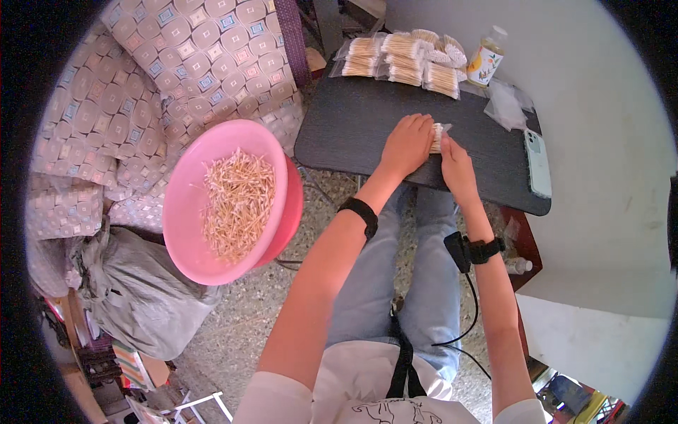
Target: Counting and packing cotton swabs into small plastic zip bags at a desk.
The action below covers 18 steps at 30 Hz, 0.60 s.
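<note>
A small clear bag of cotton swabs lies between my hands near the front edge of the black table. My left hand covers its left side, fingers close together and bent over it. My right hand grips it from the right, with the thumb along the side. White cotton tips and pale sticks show in the gap; the rest of the bag is hidden under my fingers. Filled bags of cotton swabs are stacked at the table's far edge.
At the left stands a pink basin with many loose cotton swabs. A bottle, empty clear bags and a phone are on the table's right part. A grey plastic bag and patterned cushions lie farther left.
</note>
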Each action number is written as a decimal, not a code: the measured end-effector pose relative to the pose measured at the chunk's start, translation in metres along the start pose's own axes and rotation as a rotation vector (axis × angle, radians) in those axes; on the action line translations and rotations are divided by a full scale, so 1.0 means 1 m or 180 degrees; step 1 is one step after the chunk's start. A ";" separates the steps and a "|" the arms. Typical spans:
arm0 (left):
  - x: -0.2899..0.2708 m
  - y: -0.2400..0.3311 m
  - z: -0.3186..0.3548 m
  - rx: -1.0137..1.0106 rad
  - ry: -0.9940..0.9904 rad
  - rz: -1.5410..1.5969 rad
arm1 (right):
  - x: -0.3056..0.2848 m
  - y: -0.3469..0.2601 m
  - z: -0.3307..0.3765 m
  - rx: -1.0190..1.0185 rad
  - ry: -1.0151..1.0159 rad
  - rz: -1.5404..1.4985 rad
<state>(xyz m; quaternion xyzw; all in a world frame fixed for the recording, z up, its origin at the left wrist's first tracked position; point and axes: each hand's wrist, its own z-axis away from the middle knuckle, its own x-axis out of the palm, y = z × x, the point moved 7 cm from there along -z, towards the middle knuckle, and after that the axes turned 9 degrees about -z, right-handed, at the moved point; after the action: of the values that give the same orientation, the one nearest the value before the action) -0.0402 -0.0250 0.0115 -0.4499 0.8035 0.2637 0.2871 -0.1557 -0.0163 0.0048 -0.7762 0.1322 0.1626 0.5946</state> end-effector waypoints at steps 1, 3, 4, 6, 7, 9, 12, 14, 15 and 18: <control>0.003 0.001 -0.001 -0.0001 -0.0106 0.0001 | 0.000 0.007 -0.003 0.0038 -0.0050 -0.0012; 0.002 -0.001 0.000 -0.0018 -0.0082 -0.0005 | -0.005 0.017 -0.007 0.0039 -0.0106 -0.0051; 0.001 -0.002 0.000 -0.0027 -0.0062 -0.0009 | -0.013 0.021 -0.010 0.0003 -0.0097 -0.0064; 0.000 -0.001 -0.001 -0.0082 -0.0039 -0.0040 | -0.023 0.026 -0.013 -0.0074 -0.0055 -0.0049; -0.001 -0.001 -0.001 -0.0112 -0.0028 -0.0055 | -0.025 0.028 -0.012 -0.0116 -0.0021 -0.0021; 0.001 -0.001 -0.001 -0.0213 -0.0085 0.0083 | -0.024 0.030 -0.009 -0.0155 -0.0027 0.0172; 0.000 -0.002 -0.002 -0.0250 -0.0024 0.0113 | -0.016 0.033 -0.005 -0.0226 -0.0138 0.0457; -0.001 -0.001 -0.002 -0.0251 0.0008 0.0108 | -0.012 0.035 -0.006 -0.0377 -0.0201 0.0369; -0.001 -0.002 -0.002 -0.0276 -0.0005 0.0101 | -0.011 0.030 -0.004 -0.0416 -0.0149 0.0407; 0.000 -0.004 0.000 -0.0328 -0.0049 0.0090 | -0.011 0.020 0.001 -0.0519 -0.0068 0.0315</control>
<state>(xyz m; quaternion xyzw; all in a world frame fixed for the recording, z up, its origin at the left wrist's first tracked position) -0.0369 -0.0270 0.0106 -0.4506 0.7929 0.3122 0.2660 -0.1735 -0.0198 -0.0084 -0.8128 0.1504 0.2102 0.5221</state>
